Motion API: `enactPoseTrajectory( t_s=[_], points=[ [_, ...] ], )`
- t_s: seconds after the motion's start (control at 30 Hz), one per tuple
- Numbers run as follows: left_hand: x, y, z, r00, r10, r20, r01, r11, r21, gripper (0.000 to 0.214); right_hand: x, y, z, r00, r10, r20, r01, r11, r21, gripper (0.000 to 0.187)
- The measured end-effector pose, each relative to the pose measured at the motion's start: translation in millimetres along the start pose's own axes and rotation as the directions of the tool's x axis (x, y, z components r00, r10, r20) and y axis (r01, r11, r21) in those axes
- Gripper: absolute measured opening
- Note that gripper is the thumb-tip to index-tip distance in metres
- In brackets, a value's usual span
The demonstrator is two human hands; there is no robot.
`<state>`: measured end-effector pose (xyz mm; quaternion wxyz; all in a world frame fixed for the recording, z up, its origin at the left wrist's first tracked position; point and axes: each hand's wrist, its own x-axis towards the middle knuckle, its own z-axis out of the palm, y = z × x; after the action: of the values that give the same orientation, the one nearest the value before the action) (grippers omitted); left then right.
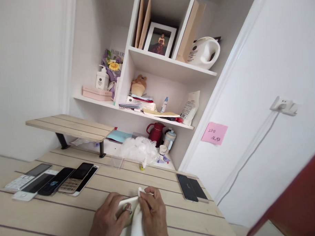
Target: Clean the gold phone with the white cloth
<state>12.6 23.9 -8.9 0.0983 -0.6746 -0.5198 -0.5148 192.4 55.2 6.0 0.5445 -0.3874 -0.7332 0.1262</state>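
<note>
From the head view, your left hand [107, 216] grips a pale, flat, thin-edged object [133, 202] between its fingers; your right hand [155, 212] pinches soft white cloth [137, 227] beside it. Beyond your left hand lies a gold, black-screened keypad phone [76, 178].

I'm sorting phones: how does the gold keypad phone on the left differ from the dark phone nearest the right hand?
The gold keypad phone shows keys below its screen; the dark phone shows none. The gold keypad phone lies in the left row; the dark phone in the right pair. Both are on the table.
</note>
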Motion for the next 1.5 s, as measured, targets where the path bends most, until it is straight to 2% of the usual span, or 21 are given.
enactPoseTrajectory(
  t_s=[0.13, 0.27, 0.43, 0.57, 0.7, 0.77, 0.87, 0.93, 1.1, 1.27, 1.43, 1.5],
  points=[
    [0.0, 0.7, -1.3, 1.000, 0.007, -0.016, -0.007, 1.000, 0.004, 0.006, 2.1, -1.6, -1.5, 0.996, 0.045, -0.071, -0.046, 0.999, -0.004, 0.022],
    [-1.7, -0.4, -1.0, 1.000, -0.019, 0.017, 0.019, 1.000, -0.005, 0.010, 2.8, -5.9, -1.5, 1.000, 0.023, -0.021, -0.023, 1.000, 0.006, 0.022],
    [-1.1, -1.8, 0.3, 0.999, -0.032, 0.000, 0.032, 0.999, -0.008, 0.007, 2.1, -3.1, -1.6, 0.995, 0.073, -0.071, -0.074, 0.997, -0.010, 0.022],
    [-1.6, -3.1, 1.1, 1.000, -0.023, 0.018, 0.023, 1.000, -0.002, 0.010, 1.2, 1.9, -0.3, 0.999, 0.025, -0.035, -0.027, 0.998, -0.052, 0.021],
    [-2.9, -3.3, 1.4, 1.000, -0.011, -0.004, 0.012, 1.000, 0.018, 0.012, -0.1, -1.7, -0.2, 0.999, 0.020, -0.047, -0.024, 0.997, -0.079, 0.023],
    [-4.0, -2.6, 0.9, 1.000, 0.009, 0.018, -0.010, 1.000, 0.005, 0.015, -2.1, -8.5, 0.6, 1.000, -0.027, 0.016, 0.027, 0.998, -0.053, 0.025],
    [-6.0, -1.2, 0.0, 0.993, 0.069, 0.094, -0.067, 0.997, -0.024, 0.021, -3.4, -18.3, 0.3, 0.973, -0.129, 0.194, 0.134, 0.991, -0.011, 0.028],
    [-6.4, -0.6, -0.4, 0.987, 0.108, 0.118, -0.106, 0.994, -0.026, 0.021, -1.4, -20.0, -2.5, 0.962, -0.134, 0.239, 0.145, 0.989, -0.031, 0.027],
    [-4.1, 0.0, -2.3, 0.990, 0.126, 0.066, -0.127, 0.992, 0.011, 0.014, 1.0, -15.2, -5.6, 0.987, -0.068, 0.147, 0.085, 0.991, -0.107, 0.024],
    [-5.0, 0.5, -3.3, 0.980, 0.155, 0.124, -0.156, 0.988, -0.004, 0.014, -5.7, -16.9, 4.0, 0.969, -0.137, 0.205, 0.156, 0.984, -0.081, 0.028],
    [0.5, 0.9, -5.6, 0.992, 0.109, 0.058, -0.111, 0.993, 0.033, 0.011, 1.4, -10.7, -3.6, 0.989, -0.069, 0.131, 0.085, 0.990, -0.116, 0.027],
    [1.2, 1.1, -6.7, 0.991, 0.114, 0.064, -0.117, 0.992, 0.036, 0.009, 1.5, -11.9, -4.1, 0.988, -0.070, 0.139, 0.087, 0.989, -0.117, 0.029]
  ],
)
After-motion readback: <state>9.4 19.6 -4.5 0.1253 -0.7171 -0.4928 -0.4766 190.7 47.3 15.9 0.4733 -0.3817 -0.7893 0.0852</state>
